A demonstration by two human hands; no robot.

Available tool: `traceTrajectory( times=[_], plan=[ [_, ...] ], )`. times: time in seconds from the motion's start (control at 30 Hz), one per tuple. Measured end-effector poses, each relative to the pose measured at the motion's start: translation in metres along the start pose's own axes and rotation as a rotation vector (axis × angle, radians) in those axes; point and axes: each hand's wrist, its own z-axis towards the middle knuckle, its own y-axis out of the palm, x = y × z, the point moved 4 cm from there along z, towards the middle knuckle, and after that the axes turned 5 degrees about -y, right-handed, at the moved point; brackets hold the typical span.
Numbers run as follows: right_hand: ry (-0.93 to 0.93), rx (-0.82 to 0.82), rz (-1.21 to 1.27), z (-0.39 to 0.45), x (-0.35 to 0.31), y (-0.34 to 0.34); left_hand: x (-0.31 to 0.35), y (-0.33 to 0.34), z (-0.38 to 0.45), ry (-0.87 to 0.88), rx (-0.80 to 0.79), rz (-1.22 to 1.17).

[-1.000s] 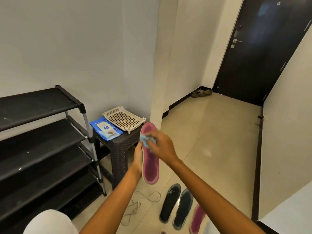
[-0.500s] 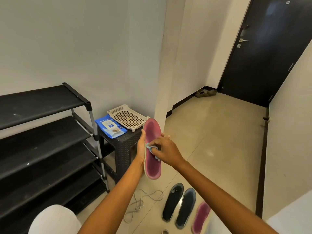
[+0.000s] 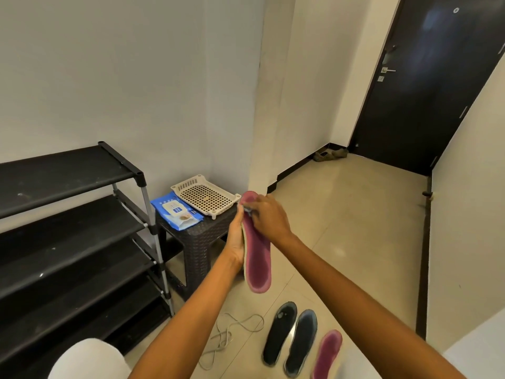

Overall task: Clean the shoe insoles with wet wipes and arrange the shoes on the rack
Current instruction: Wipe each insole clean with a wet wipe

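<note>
My left hand (image 3: pixel 236 242) holds a pink insole (image 3: pixel 257 250) upright by its left edge, in front of me. My right hand (image 3: pixel 269 216) pinches a small wet wipe (image 3: pixel 248 211) and presses it on the upper part of that insole. On the floor below lie two dark insoles (image 3: pixel 279 332) (image 3: pixel 301 341) and a second pink insole (image 3: pixel 327 352) side by side. A black shoe rack (image 3: pixel 71 228) with several bare shelves stands at the left. A blue pack of wet wipes (image 3: pixel 177 213) lies on a small dark wicker stool (image 3: pixel 199 242).
A cream perforated tray (image 3: pixel 206 196) sits on the stool beside the wipes pack. Loose shoelaces (image 3: pixel 232 332) lie on the tiled floor. A pair of shoes (image 3: pixel 329 154) rests by the dark door (image 3: pixel 429 83) at the far end. A white rounded object (image 3: pixel 87 361) is at the bottom left.
My right hand with the wipe moved down the insole to its middle, then back up to the top end. My left hand kept holding the insole.
</note>
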Motion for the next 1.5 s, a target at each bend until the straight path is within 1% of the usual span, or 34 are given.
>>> traceTrajectory(
  times=[0.07,0.13,0.17,0.27,0.3,0.33,0.4,0.47,0.53,0.57,0.6,0.63,0.67,0.7,0.73,0.77,0.8,0.83,0.87,0.93,0.97,1.03,1.1,1.17,1.23,1.33,1.37,1.4,1.47,1.5],
  plan=[
    [-0.061,-0.092,0.068,-0.011,-0.004,0.006,0.001,-0.005,0.002,-0.023,-0.012,-0.026],
    [-0.045,-0.151,0.141,-0.013,0.006,0.005,0.001,-0.01,0.001,-0.042,-0.029,0.031],
    [0.009,-0.111,0.186,-0.01,0.012,0.001,0.0,-0.01,0.001,-0.059,-0.039,0.057],
    [0.283,0.22,0.327,0.001,0.033,-0.02,-0.008,-0.002,0.003,-0.131,-0.065,0.101],
    [0.318,0.264,0.307,0.004,0.035,-0.023,-0.009,0.002,0.003,-0.134,-0.048,0.139],
    [0.315,0.259,0.263,0.006,0.034,-0.023,-0.007,0.005,0.003,-0.127,-0.032,0.162],
    [0.256,0.167,0.219,0.007,0.025,-0.016,-0.003,0.011,0.002,-0.106,-0.027,0.16],
    [0.176,0.088,0.256,0.001,0.009,-0.009,0.004,0.013,0.002,-0.039,0.008,0.19],
    [0.136,0.059,0.33,-0.01,-0.001,-0.003,0.008,0.003,0.004,0.061,0.076,0.269],
    [0.133,0.033,0.397,-0.017,-0.003,-0.002,0.011,-0.001,0.002,0.058,0.077,0.318],
    [0.129,-0.017,0.483,-0.022,-0.003,0.0,0.01,-0.012,0.006,0.014,0.097,0.372],
    [0.121,-0.1,0.576,-0.027,-0.001,0.003,0.008,-0.017,0.01,-0.012,0.094,0.41],
    [0.108,-0.181,0.647,-0.031,0.0,0.004,0.006,-0.021,0.012,-0.023,0.058,0.41],
    [0.111,-0.211,0.686,-0.032,0.002,0.003,0.005,-0.02,0.011,-0.018,0.034,0.355],
    [0.136,-0.171,0.703,-0.029,0.006,0.001,0.008,-0.021,0.007,0.001,0.013,0.323],
    [0.19,-0.077,0.713,-0.024,0.013,-0.001,0.006,-0.019,0.004,-0.007,0.009,0.311],
    [0.25,0.038,0.679,-0.017,0.018,-0.005,0.003,-0.017,0.003,-0.044,-0.013,0.281],
    [0.296,0.118,0.604,-0.009,0.023,-0.007,0.001,-0.011,0.0,-0.089,-0.035,0.225],
    [0.325,0.138,0.531,-0.003,0.025,-0.007,-0.001,-0.008,0.0,-0.109,-0.019,0.193],
    [0.343,0.091,0.482,0.004,0.021,-0.001,0.002,-0.005,0.004,-0.074,0.042,0.17],
    [0.312,0.075,0.466,0.006,0.015,0.003,0.006,0.0,0.003,-0.044,0.064,0.146],
    [0.181,0.054,0.416,0.001,-0.002,0.009,0.014,0.002,0.002,0.005,0.083,0.168],
    [0.064,0.026,0.373,-0.014,-0.016,0.015,0.019,-0.009,0.002,0.004,0.106,0.11],
    [-0.018,0.016,0.358,-0.032,-0.025,0.019,0.023,-0.021,-0.001,-0.017,0.074,0.053],
    [-0.085,-0.021,0.43,-0.05,-0.029,0.023,0.026,-0.032,0.003,-0.026,0.069,0.015],
    [-0.21,-0.151,0.514,-0.061,-0.033,0.021,0.027,-0.03,0.003,-0.05,0.093,0.099],
    [-0.197,-0.128,0.535,-0.055,-0.032,0.017,0.026,-0.026,0.001,-0.063,0.082,0.107],
    [-0.15,-0.061,0.565,-0.047,-0.028,0.013,0.026,-0.022,0.0,-0.054,0.078,0.128],
    [-0.008,0.135,0.571,-0.023,-0.017,0.001,0.022,-0.011,-0.004,-0.054,0.057,0.11],
    [0.044,0.198,0.522,-0.01,-0.011,-0.004,0.021,-0.009,-0.006,-0.073,0.04,0.084]
  ],
)
